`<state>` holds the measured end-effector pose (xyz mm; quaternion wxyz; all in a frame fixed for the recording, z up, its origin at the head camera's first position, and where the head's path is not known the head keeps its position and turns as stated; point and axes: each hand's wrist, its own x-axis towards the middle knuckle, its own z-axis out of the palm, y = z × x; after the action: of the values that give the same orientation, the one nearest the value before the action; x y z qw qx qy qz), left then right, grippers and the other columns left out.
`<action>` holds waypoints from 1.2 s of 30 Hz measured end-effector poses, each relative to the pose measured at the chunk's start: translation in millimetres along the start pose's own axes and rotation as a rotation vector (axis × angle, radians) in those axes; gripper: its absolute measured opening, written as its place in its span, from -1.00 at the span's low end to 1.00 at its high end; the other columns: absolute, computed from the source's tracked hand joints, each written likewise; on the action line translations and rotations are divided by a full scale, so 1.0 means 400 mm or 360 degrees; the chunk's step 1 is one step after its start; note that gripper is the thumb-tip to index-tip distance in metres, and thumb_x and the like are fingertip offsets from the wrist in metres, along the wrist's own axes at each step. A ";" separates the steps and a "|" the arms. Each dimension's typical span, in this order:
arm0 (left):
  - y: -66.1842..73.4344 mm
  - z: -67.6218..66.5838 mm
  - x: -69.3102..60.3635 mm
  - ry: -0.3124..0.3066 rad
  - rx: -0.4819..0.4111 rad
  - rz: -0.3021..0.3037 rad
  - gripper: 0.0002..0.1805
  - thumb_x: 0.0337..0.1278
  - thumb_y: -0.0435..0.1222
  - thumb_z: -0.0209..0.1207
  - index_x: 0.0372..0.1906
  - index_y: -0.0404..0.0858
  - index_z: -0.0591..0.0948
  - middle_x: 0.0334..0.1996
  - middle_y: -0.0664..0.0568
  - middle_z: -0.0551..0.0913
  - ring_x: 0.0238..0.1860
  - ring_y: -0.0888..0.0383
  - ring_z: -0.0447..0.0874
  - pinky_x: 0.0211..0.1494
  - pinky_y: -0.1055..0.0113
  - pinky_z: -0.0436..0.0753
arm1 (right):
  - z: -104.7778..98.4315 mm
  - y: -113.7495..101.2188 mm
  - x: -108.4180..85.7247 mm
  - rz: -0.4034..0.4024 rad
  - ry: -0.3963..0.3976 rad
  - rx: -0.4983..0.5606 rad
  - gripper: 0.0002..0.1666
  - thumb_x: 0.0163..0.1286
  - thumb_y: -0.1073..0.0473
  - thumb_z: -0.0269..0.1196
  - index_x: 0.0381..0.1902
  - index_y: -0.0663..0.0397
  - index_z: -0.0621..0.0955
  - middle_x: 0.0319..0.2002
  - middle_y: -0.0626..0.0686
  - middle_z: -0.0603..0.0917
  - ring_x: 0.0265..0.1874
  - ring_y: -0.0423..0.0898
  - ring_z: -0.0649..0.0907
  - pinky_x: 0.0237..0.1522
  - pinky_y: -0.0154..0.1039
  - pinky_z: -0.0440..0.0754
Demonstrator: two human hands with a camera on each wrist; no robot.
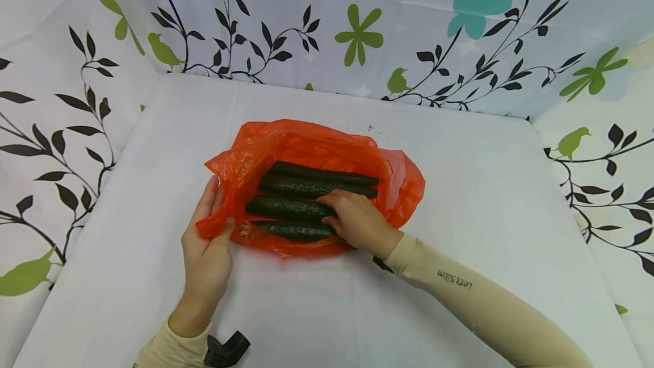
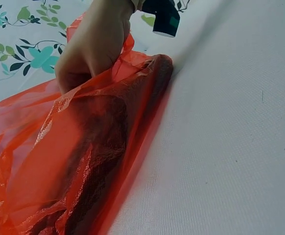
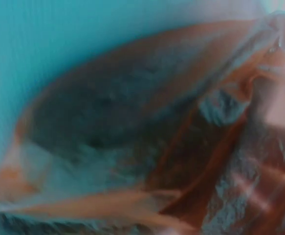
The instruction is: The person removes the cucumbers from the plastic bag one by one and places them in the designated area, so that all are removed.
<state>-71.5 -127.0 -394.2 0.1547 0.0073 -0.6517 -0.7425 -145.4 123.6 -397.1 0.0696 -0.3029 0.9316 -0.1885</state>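
A thin orange-red plastic bag (image 1: pixel 327 136) lies open in the middle of the table, with several dark green cucumbers (image 1: pixel 317 186) side by side inside it. My left hand (image 1: pixel 206 260) holds the bag's left edge, thumb in front and fingers behind. Reaching into the bag, my right hand (image 1: pixel 360 220) grips the right end of a cucumber (image 1: pixel 283 207), second from the front. The frontmost cucumber (image 1: pixel 293 230) lies just below that hand. In the left wrist view, the bag (image 2: pixel 30 152) covers part of the right hand (image 2: pixel 96 44). The right wrist view is blurred.
A white cloth covers the table (image 1: pixel 485 186). Patterned curtains (image 1: pixel 306 27) with leaves and birds stand behind and at both sides. A black wrist device (image 1: pixel 227 350) is by the left sleeve.
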 end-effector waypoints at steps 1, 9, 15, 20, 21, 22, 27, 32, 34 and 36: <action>0.000 0.000 0.000 0.0003 0.0004 0.0005 -0.33 0.41 -0.63 -0.16 0.55 -0.19 0.26 0.47 0.00 0.35 0.49 0.02 0.25 0.39 0.39 0.35 | 0.002 0.000 -0.001 -0.0007 0.0006 0.0000 -0.56 0.36 0.19 0.40 0.17 0.14 0.65 0.02 0.05 0.69 0.02 0.00 0.68 0.06 -0.03 0.66; -0.001 -0.002 0.008 0.0063 -0.0005 0.0010 -0.38 0.42 -0.61 -0.14 0.51 -0.23 0.32 0.45 -0.03 0.38 0.48 0.02 0.27 0.40 0.37 0.36 | 0.008 0.002 -0.015 -0.0014 0.0043 0.0009 -0.56 0.39 0.18 0.37 0.18 0.14 0.61 0.04 0.05 0.67 0.02 -0.02 0.67 0.08 -0.08 0.65; 0.003 -0.001 0.016 0.0127 0.0003 0.0004 -0.39 0.41 -0.61 -0.13 0.50 -0.25 0.35 0.44 -0.05 0.39 0.47 0.01 0.29 0.39 0.38 0.37 | -0.004 0.013 -0.035 -0.0012 0.0097 0.0118 -0.55 0.40 0.19 0.36 0.21 0.12 0.58 0.11 0.01 0.65 0.10 -0.06 0.64 0.14 -0.13 0.62; 0.005 0.003 0.019 0.0172 -0.0030 0.0032 -0.43 0.45 -0.58 -0.10 0.49 -0.27 0.34 0.45 -0.06 0.38 0.48 0.00 0.27 0.39 0.37 0.36 | -0.021 0.026 -0.054 -0.0032 0.0152 0.0253 -0.54 0.42 0.17 0.34 0.25 0.07 0.57 0.16 -0.02 0.63 0.16 -0.09 0.61 0.19 -0.14 0.59; 0.005 0.004 0.021 0.0181 -0.0042 0.0044 -0.44 0.45 -0.58 -0.10 0.49 -0.29 0.34 0.45 -0.06 0.38 0.48 0.00 0.26 0.40 0.36 0.35 | -0.023 0.028 -0.057 -0.0042 0.0163 0.0274 -0.53 0.43 0.16 0.34 0.25 0.07 0.57 0.17 -0.02 0.62 0.16 -0.10 0.60 0.19 -0.14 0.58; 0.006 0.005 0.022 0.0191 -0.0054 0.0054 -0.44 0.45 -0.58 -0.10 0.49 -0.30 0.34 0.45 -0.07 0.38 0.49 0.00 0.26 0.40 0.36 0.35 | -0.025 0.030 -0.060 -0.0048 0.0174 0.0292 -0.53 0.43 0.15 0.34 0.26 0.05 0.57 0.17 -0.03 0.62 0.17 -0.11 0.59 0.20 -0.14 0.58; 0.012 0.009 0.027 0.0246 -0.0103 0.0088 -0.45 0.45 -0.59 -0.12 0.48 -0.33 0.35 0.44 -0.09 0.40 0.48 0.00 0.28 0.41 0.35 0.34 | -0.036 0.037 -0.071 -0.0083 0.0229 0.0368 -0.53 0.45 0.13 0.32 0.27 0.01 0.55 0.19 -0.09 0.60 0.20 -0.16 0.56 0.23 -0.15 0.55; 0.016 0.012 0.031 0.0277 -0.0168 0.0103 -0.46 0.46 -0.59 -0.14 0.48 -0.36 0.34 0.44 -0.11 0.39 0.47 0.00 0.29 0.39 0.34 0.36 | -0.051 0.039 -0.080 -0.0133 0.0265 0.0520 -0.51 0.45 0.14 0.32 0.30 -0.01 0.53 0.19 -0.15 0.59 0.20 -0.21 0.55 0.23 -0.18 0.54; 0.017 0.013 0.032 0.0277 -0.0182 0.0106 -0.46 0.46 -0.59 -0.14 0.48 -0.37 0.33 0.44 -0.12 0.39 0.47 -0.01 0.29 0.39 0.34 0.36 | -0.057 0.037 -0.083 -0.0156 0.0290 0.0587 -0.51 0.45 0.15 0.32 0.30 0.00 0.53 0.18 -0.16 0.59 0.20 -0.21 0.55 0.24 -0.18 0.54; 0.016 0.013 0.033 0.0274 -0.0187 0.0105 -0.46 0.47 -0.58 -0.14 0.48 -0.37 0.33 0.44 -0.13 0.38 0.48 -0.01 0.28 0.39 0.34 0.36 | -0.063 0.035 -0.085 -0.0180 0.0319 0.0641 -0.51 0.44 0.15 0.33 0.30 0.00 0.54 0.17 -0.15 0.60 0.20 -0.19 0.55 0.24 -0.16 0.53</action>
<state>-83.6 -125.7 -384.8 0.2347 0.0404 -0.5911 -0.7706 -131.5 161.9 -378.7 0.0251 -0.3143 0.8590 -0.4034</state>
